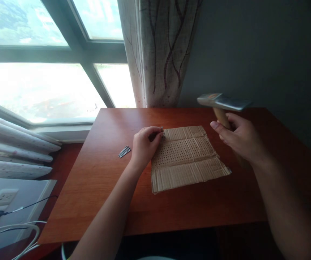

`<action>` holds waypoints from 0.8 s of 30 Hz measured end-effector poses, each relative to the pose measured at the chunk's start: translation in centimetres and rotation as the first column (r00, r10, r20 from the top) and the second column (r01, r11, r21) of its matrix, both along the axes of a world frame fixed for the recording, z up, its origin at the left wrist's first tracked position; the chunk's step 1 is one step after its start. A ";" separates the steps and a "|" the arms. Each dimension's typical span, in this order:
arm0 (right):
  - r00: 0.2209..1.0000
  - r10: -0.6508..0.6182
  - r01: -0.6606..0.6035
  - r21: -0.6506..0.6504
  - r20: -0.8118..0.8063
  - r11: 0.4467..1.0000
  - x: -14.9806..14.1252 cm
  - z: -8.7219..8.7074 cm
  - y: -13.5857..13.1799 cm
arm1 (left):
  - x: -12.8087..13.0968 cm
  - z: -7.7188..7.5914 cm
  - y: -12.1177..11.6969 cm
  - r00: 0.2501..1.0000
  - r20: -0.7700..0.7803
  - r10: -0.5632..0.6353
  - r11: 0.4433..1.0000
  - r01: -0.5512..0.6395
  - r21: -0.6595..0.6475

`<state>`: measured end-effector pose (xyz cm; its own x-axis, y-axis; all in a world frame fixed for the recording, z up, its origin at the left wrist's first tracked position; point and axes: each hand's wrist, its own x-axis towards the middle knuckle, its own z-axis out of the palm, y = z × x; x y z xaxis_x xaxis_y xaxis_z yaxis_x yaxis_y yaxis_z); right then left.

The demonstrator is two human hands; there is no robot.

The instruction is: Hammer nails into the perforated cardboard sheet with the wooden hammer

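A nail (162, 129) is held up at the far left corner of the cardboard (184, 177), pinched in the left hand (147, 144).

The cardboard, full of small holes, lies on the brown table (95, 202) between the hands. A hammer (223, 102) is gripped by its handle in the right hand (239, 135), raised to the right of the cardboard. Loose nails (124, 151) are seen just left of the left hand.

Wood-handled hammer (216, 100), metal head blurred, raised over the right of the surface (95, 180), creased brown cardboard (182, 177) flat mid-surface, rows of holes, nail (162, 129) upright at its far-left corner
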<state>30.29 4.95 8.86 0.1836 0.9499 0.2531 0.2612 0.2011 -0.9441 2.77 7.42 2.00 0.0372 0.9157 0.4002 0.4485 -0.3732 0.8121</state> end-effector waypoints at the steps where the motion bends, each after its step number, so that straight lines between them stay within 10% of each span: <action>1: 0.983 0.069 -0.065 -0.031 0.173 0.997 -0.5 0.6 -0.1 | 0.0 0.0 0.0 1.000 -0.003 0.003 1.000 -0.003 0.004; 6: 0.910 0.300 -0.291 -0.075 0.286 0.954 -3.3 2.8 0.4 | -0.1 0.0 0.0 1.000 -0.021 0.005 1.000 -0.004 0.022; 24: 0.769 0.337 -0.331 -0.113 0.543 0.937 -6.0 4.3 1.8 | 0.0 0.0 0.0 1.000 -0.013 -0.004 1.000 0.004 0.028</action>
